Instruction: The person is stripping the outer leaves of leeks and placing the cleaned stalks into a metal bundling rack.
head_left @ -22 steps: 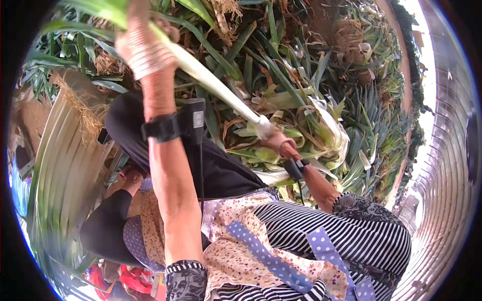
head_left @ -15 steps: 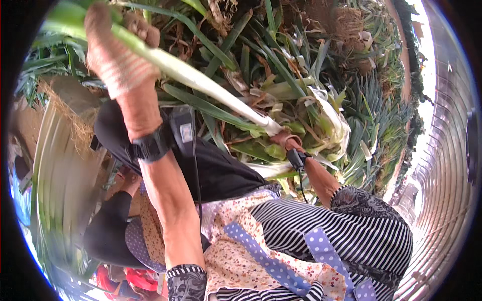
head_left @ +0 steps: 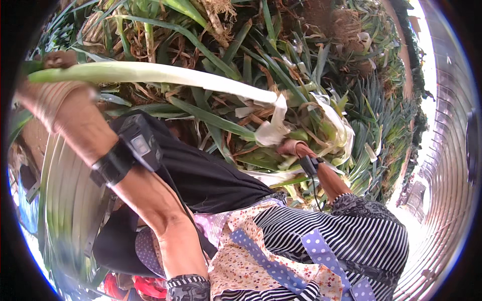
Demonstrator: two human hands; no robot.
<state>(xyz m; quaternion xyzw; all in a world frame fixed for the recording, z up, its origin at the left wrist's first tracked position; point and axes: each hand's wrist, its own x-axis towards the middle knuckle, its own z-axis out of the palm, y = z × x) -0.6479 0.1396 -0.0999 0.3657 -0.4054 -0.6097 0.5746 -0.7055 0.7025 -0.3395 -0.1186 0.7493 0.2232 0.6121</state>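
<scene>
At the upper left, my left hand (head_left: 59, 90) is closed round the green end of a long green onion (head_left: 181, 76). The stalk lies nearly level, with its white end toward the middle of the view. From that white end a pale strip of peeled skin (head_left: 273, 125) hangs down to my right hand (head_left: 295, 147). My right fingers are closed on the strip, partly hidden by it and by the leaves around. A pink band shows across my left palm. Loose peeled skins (head_left: 335, 123) lie just beyond my right hand.
A large heap of green onions (head_left: 366, 105) with roots and dry leaves spreads across the far side and right. Bundled stalks (head_left: 65, 200) stand at my left beside my dark-clothed leg (head_left: 201, 175). A ribbed curved wall (head_left: 452, 150) rises at the right edge.
My left hand has swung left and down with the green onion, whose white end has pulled away from my right hand. A strip of skin now stretches between them. My right hand has barely moved.
</scene>
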